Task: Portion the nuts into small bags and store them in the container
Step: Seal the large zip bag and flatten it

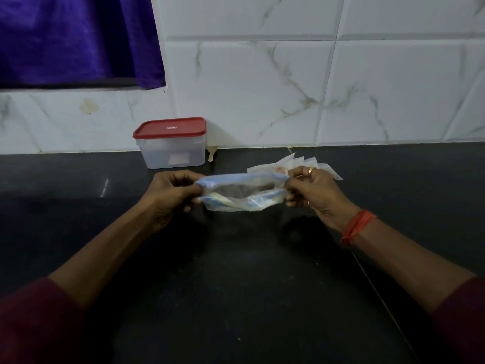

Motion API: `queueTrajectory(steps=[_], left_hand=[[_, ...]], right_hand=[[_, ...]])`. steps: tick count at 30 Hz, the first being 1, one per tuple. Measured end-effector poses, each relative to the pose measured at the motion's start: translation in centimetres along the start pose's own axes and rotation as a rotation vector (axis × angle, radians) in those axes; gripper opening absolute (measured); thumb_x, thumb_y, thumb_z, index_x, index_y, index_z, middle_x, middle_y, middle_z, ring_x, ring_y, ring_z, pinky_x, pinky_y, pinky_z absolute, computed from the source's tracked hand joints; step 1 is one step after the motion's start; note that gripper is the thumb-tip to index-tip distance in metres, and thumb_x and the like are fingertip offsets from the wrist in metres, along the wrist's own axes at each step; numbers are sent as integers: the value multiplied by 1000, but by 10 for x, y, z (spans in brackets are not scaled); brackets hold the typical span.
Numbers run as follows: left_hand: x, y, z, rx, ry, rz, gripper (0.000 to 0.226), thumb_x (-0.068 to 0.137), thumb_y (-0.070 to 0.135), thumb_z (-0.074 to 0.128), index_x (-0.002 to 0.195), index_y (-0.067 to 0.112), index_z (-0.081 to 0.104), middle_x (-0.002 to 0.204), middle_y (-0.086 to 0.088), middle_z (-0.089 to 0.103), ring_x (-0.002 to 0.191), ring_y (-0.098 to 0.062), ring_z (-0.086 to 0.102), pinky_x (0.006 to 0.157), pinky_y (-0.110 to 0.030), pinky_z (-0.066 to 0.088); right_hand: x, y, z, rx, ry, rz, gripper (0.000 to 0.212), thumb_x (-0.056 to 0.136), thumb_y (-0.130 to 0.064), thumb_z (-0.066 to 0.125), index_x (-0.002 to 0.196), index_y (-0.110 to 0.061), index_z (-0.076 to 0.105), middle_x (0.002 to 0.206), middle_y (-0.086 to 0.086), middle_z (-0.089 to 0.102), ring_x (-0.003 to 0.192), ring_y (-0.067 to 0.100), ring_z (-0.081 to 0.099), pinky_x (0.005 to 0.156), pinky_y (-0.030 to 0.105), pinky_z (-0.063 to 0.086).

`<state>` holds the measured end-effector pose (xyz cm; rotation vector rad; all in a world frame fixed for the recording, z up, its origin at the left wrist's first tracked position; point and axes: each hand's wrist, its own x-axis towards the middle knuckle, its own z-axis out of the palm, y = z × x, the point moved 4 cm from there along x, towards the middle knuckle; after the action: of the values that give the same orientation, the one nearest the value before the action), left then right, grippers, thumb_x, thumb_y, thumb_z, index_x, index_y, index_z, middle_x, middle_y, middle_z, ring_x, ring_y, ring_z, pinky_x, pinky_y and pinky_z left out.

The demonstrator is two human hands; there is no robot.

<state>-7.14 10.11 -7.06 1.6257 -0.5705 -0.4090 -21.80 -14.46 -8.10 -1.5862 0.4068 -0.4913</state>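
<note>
A clear plastic zip bag (240, 193) with a blue rim hangs above the dark countertop (236, 285), its mouth pulled open toward me. My left hand (170, 193) pinches its left end and my right hand (309, 193) pinches its right end. Something dark shows inside the bag; I cannot tell what it is. A clear container (172, 145) with a red lid on it stands at the back by the wall, behind my left hand. Several small clear bags (296, 164) lie in a pile behind my right hand.
A white marbled tile wall (315, 88) rises behind the counter. Purple cloth (73, 40) hangs at the upper left. A small cream tab (212, 153) leans at the wall's foot, right of the container.
</note>
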Motion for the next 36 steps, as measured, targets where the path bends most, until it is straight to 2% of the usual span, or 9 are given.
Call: queueTrajectory(steps=[3, 6, 11, 15, 17, 22, 27, 32, 36], left_hand=[[1, 1, -3, 187, 132, 58, 11, 88, -1, 66, 84, 8, 72, 90, -4, 72, 55, -10, 65, 47, -16, 51], [1, 3, -2, 382, 189, 183, 11, 85, 3, 72, 84, 14, 71, 94, 3, 71, 71, -12, 71, 54, -19, 56], [2, 0, -6, 381, 170, 217, 10, 86, 6, 72, 91, 15, 70, 99, 1, 70, 81, -20, 72, 64, -33, 62], [1, 1, -3, 322, 147, 207, 7, 86, 10, 73, 92, 12, 69, 98, 0, 70, 77, -20, 73, 61, -32, 62], [0, 2, -2, 327, 117, 208, 11, 84, 8, 73, 92, 12, 68, 98, 0, 70, 77, -20, 74, 61, -29, 62], [0, 3, -3, 393, 136, 224, 13, 85, 4, 72, 92, 13, 67, 101, -4, 70, 75, -21, 74, 66, -35, 63], [1, 3, -2, 486, 132, 276, 9, 89, 17, 70, 97, 20, 68, 99, 2, 68, 76, -11, 71, 66, -25, 59], [-3, 7, 7, 774, 63, 418, 20, 82, 30, 78, 99, 26, 69, 97, 10, 66, 89, -7, 59, 74, -28, 52], [-10, 11, 13, 842, 62, 479, 17, 81, 30, 76, 95, 27, 66, 98, 10, 63, 90, -7, 57, 74, -30, 51]], right_hand=[[-1, -11, -4, -481, 163, -340, 19, 74, 3, 70, 72, -15, 63, 56, -3, 57, 46, 7, 57, 54, 17, 49], [-10, -15, 6, -764, 137, -581, 21, 69, -5, 69, 73, -24, 60, 64, -5, 58, 56, 7, 52, 59, 14, 40], [-7, -13, 2, -674, 108, -546, 18, 78, -7, 72, 84, -22, 64, 73, -6, 60, 59, 7, 55, 58, 12, 45], [-4, -8, -1, -526, 83, -417, 25, 78, -11, 77, 95, -25, 66, 85, 6, 65, 69, 27, 66, 65, 40, 61], [-2, -4, 0, -511, 57, -347, 30, 77, -11, 79, 99, -27, 67, 86, 4, 66, 71, 26, 69, 67, 43, 62], [2, 0, 0, -704, 42, -285, 13, 75, -16, 77, 86, -21, 72, 74, -1, 71, 64, 8, 64, 62, 16, 48], [4, -2, 0, -682, -20, -269, 12, 80, -17, 77, 89, -24, 73, 71, -11, 65, 60, -6, 56, 60, 9, 40], [-5, -6, 11, -788, -111, -417, 38, 77, -13, 74, 109, -33, 67, 89, -10, 64, 72, 2, 57, 71, 21, 49], [-17, -16, 21, -987, -47, -634, 54, 70, -30, 72, 122, -40, 61, 109, -8, 54, 100, 10, 55, 86, 30, 47]])
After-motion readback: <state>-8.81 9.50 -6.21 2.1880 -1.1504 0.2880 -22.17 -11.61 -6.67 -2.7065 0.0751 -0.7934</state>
